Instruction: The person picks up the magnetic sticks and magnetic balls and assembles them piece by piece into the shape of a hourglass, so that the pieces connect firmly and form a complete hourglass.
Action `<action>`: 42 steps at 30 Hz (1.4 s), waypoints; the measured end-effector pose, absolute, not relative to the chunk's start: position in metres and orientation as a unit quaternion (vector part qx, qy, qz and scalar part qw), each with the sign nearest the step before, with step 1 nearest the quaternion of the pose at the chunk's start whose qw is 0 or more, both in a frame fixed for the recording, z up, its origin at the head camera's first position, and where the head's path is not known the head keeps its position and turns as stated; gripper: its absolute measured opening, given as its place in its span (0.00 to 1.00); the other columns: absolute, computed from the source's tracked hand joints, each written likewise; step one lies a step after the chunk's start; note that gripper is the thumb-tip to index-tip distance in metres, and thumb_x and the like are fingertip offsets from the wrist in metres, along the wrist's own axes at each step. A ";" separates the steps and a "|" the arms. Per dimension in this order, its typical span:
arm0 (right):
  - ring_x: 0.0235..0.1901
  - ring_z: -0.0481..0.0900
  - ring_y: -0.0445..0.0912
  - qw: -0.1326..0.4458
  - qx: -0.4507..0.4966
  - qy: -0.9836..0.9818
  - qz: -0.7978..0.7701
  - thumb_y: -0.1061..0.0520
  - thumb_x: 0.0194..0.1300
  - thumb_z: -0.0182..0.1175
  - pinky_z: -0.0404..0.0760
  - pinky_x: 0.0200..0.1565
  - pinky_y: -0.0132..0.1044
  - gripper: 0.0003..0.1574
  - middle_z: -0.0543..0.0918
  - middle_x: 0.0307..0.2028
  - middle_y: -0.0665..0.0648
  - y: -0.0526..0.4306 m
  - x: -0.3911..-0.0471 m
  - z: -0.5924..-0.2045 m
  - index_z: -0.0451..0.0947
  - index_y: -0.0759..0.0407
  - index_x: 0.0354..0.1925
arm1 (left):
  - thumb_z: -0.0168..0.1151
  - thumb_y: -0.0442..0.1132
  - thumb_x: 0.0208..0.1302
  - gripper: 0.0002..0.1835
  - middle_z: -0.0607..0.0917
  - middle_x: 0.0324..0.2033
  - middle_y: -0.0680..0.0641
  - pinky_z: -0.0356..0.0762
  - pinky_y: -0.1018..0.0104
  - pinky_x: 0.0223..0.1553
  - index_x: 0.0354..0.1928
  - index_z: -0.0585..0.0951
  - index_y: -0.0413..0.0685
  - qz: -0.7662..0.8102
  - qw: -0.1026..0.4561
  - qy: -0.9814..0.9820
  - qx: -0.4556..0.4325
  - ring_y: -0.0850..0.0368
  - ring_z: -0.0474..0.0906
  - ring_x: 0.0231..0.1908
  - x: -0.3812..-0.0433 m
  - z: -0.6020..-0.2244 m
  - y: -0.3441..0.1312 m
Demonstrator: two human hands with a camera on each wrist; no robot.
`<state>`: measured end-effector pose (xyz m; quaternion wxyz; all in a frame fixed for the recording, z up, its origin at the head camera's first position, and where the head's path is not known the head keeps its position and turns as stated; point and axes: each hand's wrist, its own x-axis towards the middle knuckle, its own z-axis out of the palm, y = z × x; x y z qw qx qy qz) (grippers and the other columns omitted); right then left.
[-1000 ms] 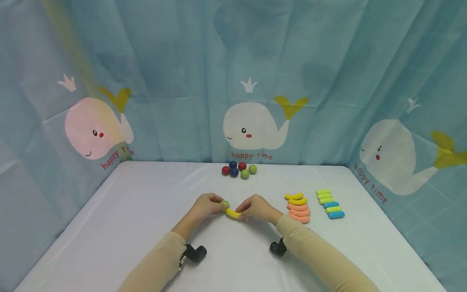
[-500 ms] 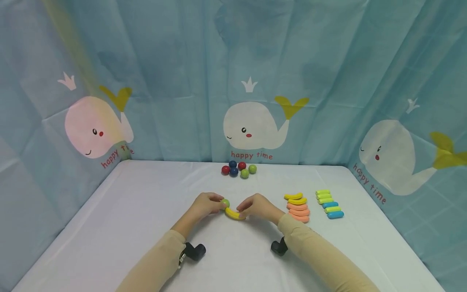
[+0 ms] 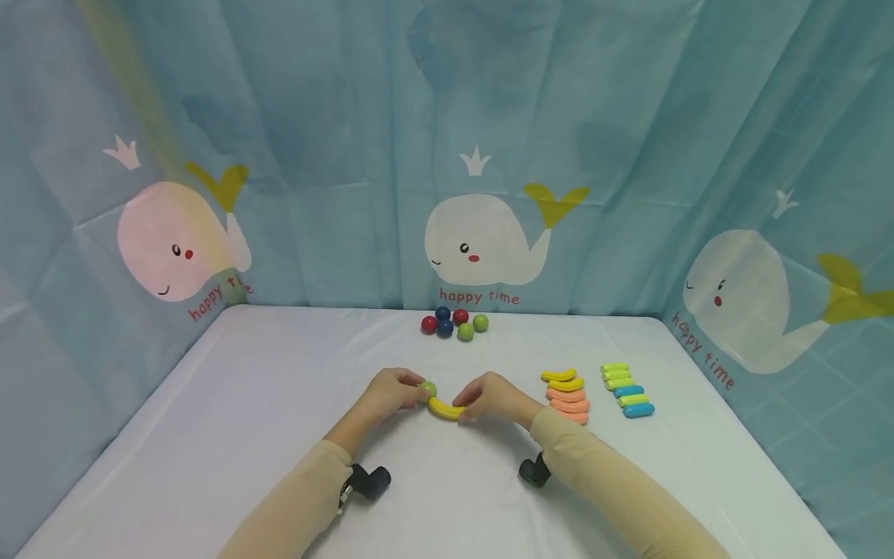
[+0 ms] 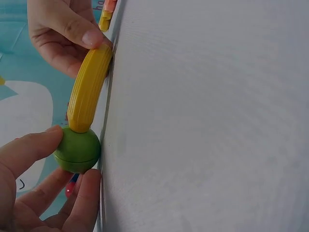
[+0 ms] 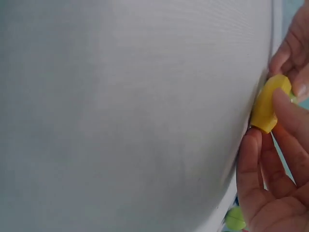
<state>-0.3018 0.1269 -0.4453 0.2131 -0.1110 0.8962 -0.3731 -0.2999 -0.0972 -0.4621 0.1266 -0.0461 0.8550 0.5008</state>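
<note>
**One small contact, two ways to lose it**

We see the yellow banana point(image 3: 443, 409) resting, it seems, on the white table point(image 3: 279, 373), its right end pinched between thumb and fingers of the right hand point(image 3: 492, 397). At the banana's left tip, apparently touching it, sits the green ball point(image 4: 77, 152), gripped likewise by the left hand point(image 3: 391, 390). We judge the ball the likelier trouble: being round, it could roll off the banana's tip if released unevenly. A push or twist through the banana could also knock it askew. Right of the banana lie the curved pieces point(image 3: 567, 394), and farther right the cylinders point(image 3: 633, 401); we think the right sleeve point(image 3: 608, 481), nearer to us than the banana, could disturb the curved pieces if that arm swings outward. Well beyond the banana, the clustered balls point(image 3: 445, 328) look safe unless something rolls into them.
</note>
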 end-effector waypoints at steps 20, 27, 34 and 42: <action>0.35 0.79 0.42 0.209 -0.132 0.893 -0.377 0.59 0.56 0.73 0.83 0.45 0.35 0.10 0.89 0.38 0.49 0.117 -0.307 -0.442 0.89 0.51 0.39 | 0.75 0.44 0.55 0.20 0.86 0.47 0.44 0.83 0.67 0.40 0.48 0.85 0.44 0.492 0.116 0.862 -0.045 0.59 0.82 0.34 -0.297 -0.457 -0.108; 0.35 0.79 0.42 0.208 -0.132 0.892 -0.379 0.60 0.55 0.73 0.82 0.44 0.34 0.10 0.89 0.38 0.50 0.114 -0.310 -0.442 0.89 0.52 0.38 | 0.73 0.43 0.57 0.21 0.84 0.51 0.41 0.84 0.65 0.43 0.52 0.83 0.42 0.507 0.114 0.854 -0.039 0.58 0.82 0.36 -0.294 -0.455 -0.111; 0.36 0.79 0.42 0.213 -0.130 0.890 -0.382 0.58 0.56 0.73 0.83 0.46 0.36 0.10 0.89 0.39 0.49 0.115 -0.312 -0.446 0.89 0.50 0.39 | 0.73 0.43 0.57 0.21 0.85 0.50 0.41 0.84 0.64 0.43 0.51 0.83 0.42 0.500 0.104 0.859 -0.030 0.58 0.82 0.36 -0.294 -0.460 -0.112; 0.37 0.80 0.42 0.213 -0.126 0.887 -0.390 0.59 0.57 0.72 0.83 0.49 0.37 0.10 0.89 0.40 0.50 0.119 -0.314 -0.446 0.89 0.51 0.40 | 0.73 0.44 0.57 0.21 0.84 0.51 0.40 0.85 0.64 0.43 0.51 0.83 0.42 0.508 0.105 0.855 -0.029 0.57 0.82 0.37 -0.295 -0.462 -0.111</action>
